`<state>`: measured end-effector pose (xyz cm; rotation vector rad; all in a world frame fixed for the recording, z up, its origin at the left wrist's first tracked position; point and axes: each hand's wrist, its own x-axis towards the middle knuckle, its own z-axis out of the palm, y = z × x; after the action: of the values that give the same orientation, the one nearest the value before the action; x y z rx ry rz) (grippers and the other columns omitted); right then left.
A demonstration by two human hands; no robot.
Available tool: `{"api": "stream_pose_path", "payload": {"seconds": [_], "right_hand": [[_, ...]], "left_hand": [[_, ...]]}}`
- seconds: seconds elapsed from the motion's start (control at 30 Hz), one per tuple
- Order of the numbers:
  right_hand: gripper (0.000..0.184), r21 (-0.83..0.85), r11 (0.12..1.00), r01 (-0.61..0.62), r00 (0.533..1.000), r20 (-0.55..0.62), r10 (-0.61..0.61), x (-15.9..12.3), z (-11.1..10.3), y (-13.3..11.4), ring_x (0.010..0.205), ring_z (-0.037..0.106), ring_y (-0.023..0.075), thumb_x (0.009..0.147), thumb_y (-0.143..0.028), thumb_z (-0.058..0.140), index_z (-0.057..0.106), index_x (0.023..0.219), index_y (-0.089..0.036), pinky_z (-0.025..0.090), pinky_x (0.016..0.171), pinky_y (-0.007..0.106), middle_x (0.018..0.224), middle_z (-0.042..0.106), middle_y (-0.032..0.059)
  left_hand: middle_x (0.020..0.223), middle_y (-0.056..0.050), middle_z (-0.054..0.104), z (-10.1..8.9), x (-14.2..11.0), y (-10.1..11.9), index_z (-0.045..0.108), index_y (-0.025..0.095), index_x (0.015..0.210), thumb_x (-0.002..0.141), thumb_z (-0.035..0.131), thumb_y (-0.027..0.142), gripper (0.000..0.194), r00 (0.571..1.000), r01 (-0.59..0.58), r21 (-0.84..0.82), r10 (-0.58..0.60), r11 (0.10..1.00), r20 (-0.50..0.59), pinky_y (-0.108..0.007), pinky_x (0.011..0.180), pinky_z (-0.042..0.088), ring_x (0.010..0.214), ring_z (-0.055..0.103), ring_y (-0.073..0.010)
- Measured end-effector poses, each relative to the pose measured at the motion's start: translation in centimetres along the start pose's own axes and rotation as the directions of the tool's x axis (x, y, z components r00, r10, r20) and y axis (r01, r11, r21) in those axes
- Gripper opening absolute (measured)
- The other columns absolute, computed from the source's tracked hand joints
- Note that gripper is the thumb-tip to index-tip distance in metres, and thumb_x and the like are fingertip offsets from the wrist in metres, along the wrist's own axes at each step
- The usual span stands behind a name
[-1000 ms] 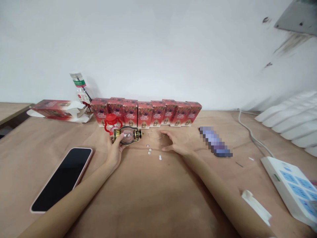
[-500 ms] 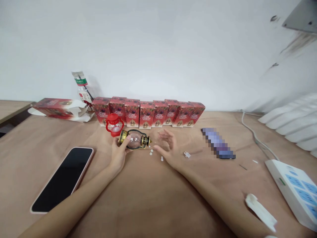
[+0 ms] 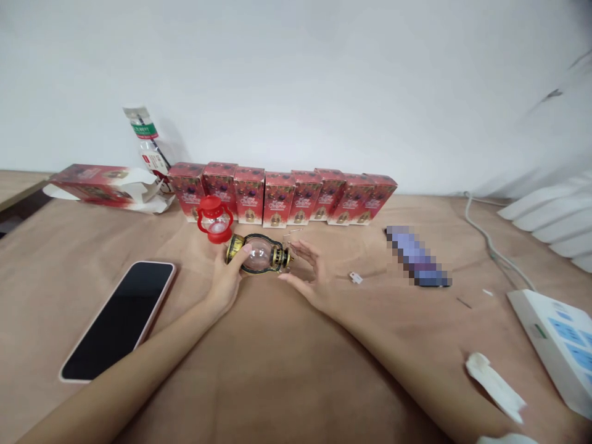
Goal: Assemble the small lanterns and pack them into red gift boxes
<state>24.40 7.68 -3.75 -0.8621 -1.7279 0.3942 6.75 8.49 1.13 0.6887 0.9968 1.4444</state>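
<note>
My left hand (image 3: 227,280) grips a small black-and-gold lantern (image 3: 259,253) with a clear glass globe, lying on its side on the wooden table (image 3: 287,370). My right hand (image 3: 309,274) hovers just right of the lantern's end, fingers spread and apart, holding nothing I can see. A small red lantern (image 3: 213,218) stands upright just behind my left hand. The little white pieces seen on the table earlier are hidden under my right hand.
A row of several red boxes (image 3: 282,196) lines the wall. A black phone (image 3: 119,319) lies at left, an opened red box (image 3: 99,185) and a bottle (image 3: 147,148) at back left. A white power strip (image 3: 557,336), a cable (image 3: 485,237), a small white tab (image 3: 355,277) and white plastic scrap (image 3: 494,379) lie right.
My right hand lifted off the table and moved left toward the lantern, uncovering a small white tab. The left hand kept hold of the lantern. The view shifted slightly.
</note>
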Motion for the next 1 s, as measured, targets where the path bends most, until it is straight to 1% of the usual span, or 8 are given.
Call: {"api": "stream_pose_path", "payload": {"seconds": [0.1, 0.23, 0.4, 0.57, 0.8, 0.9, 1.0], "right_hand": [[0.069, 0.000, 1.000, -0.026, 1.000, 0.000, 0.026, -0.1, 0.0, 0.2, 0.122, 0.054, 0.0241, 0.079, -0.040, 0.069, 0.033, 0.136, -0.027, 0.048, 0.103, 0.046, 0.129, 0.054, 0.0112], [0.072, -0.028, 0.999, -0.034, 0.999, 0.026, 0.034, -0.2, 0.1, 0.4, 0.119, 0.056, 0.0244, 0.079, -0.043, 0.069, 0.031, 0.137, -0.025, 0.049, 0.102, 0.046, 0.127, 0.055, 0.0123], [0.069, -0.112, 0.993, 0.022, 0.999, 0.040, -0.018, -0.2, 0.1, 0.3, 0.120, 0.055, 0.0245, 0.082, -0.037, 0.067, 0.029, 0.138, -0.025, 0.048, 0.102, 0.047, 0.127, 0.055, 0.0129], [0.060, -0.147, 0.985, 0.094, 0.994, 0.069, -0.085, 0.3, -0.2, -0.4, 0.120, 0.055, 0.0251, 0.083, -0.032, 0.065, 0.037, 0.135, -0.025, 0.048, 0.101, 0.047, 0.126, 0.056, 0.0122], [0.056, -0.163, 0.977, 0.135, 0.990, 0.057, -0.127, 0.6, -0.2, -0.8, 0.115, 0.058, 0.0240, 0.083, -0.033, 0.064, 0.040, 0.133, -0.023, 0.051, 0.098, 0.044, 0.121, 0.060, 0.0120], [0.054, -0.167, 0.975, 0.145, 0.989, 0.056, -0.137, 0.6, -0.2, -0.9, 0.115, 0.059, 0.0232, 0.084, -0.032, 0.063, 0.041, 0.133, -0.023, 0.053, 0.096, 0.042, 0.122, 0.060, 0.0114], [0.050, -0.191, 0.972, 0.138, 0.990, 0.057, -0.129, 0.6, -0.3, -0.9, 0.113, 0.060, 0.0241, 0.084, -0.032, 0.062, 0.044, 0.129, -0.022, 0.053, 0.095, 0.043, 0.121, 0.061, 0.0114]], "left_hand": [[0.086, -0.003, 0.069, 0.0, -0.1, 0.1, 0.057, 0.015, 0.091, 0.052, 0.081, 0.039, 0.052, 1.000, 0.002, 0.015, -0.002, 1.000, 0.017, -0.036, 0.070, 0.059, 0.084, 0.068, -0.0238], [0.086, -0.003, 0.070, 0.1, -0.2, 0.3, 0.058, 0.015, 0.092, 0.054, 0.080, 0.039, 0.050, 1.000, 0.007, 0.026, -0.008, 1.000, 0.030, -0.036, 0.071, 0.059, 0.086, 0.068, -0.0247], [0.085, -0.004, 0.070, 0.2, -0.3, 0.4, 0.059, 0.014, 0.091, 0.055, 0.080, 0.037, 0.047, 0.999, 0.025, 0.011, -0.025, 1.000, 0.036, -0.037, 0.072, 0.059, 0.087, 0.068, -0.0255], [0.087, -0.005, 0.070, 0.1, -0.3, 0.3, 0.059, 0.014, 0.090, 0.055, 0.080, 0.036, 0.046, 0.999, 0.034, 0.018, -0.034, 0.999, 0.037, -0.037, 0.071, 0.058, 0.085, 0.067, -0.0250], [0.093, -0.005, 0.069, 0.0, -0.1, 0.2, 0.058, 0.015, 0.091, 0.054, 0.080, 0.037, 0.049, 0.999, 0.034, 0.029, -0.035, 0.999, 0.032, -0.036, 0.071, 0.058, 0.087, 0.067, -0.0240], [0.092, -0.004, 0.068, -0.1, -0.1, 0.2, 0.057, 0.016, 0.091, 0.053, 0.080, 0.037, 0.049, 0.998, 0.044, 0.040, -0.045, 0.998, 0.035, -0.036, 0.070, 0.058, 0.087, 0.066, -0.0237], [0.089, -0.003, 0.068, -0.2, -0.1, 0.1, 0.056, 0.016, 0.090, 0.054, 0.080, 0.037, 0.048, 0.998, 0.034, 0.041, -0.036, 0.999, 0.049, -0.036, 0.071, 0.058, 0.086, 0.066, -0.0228]]}}
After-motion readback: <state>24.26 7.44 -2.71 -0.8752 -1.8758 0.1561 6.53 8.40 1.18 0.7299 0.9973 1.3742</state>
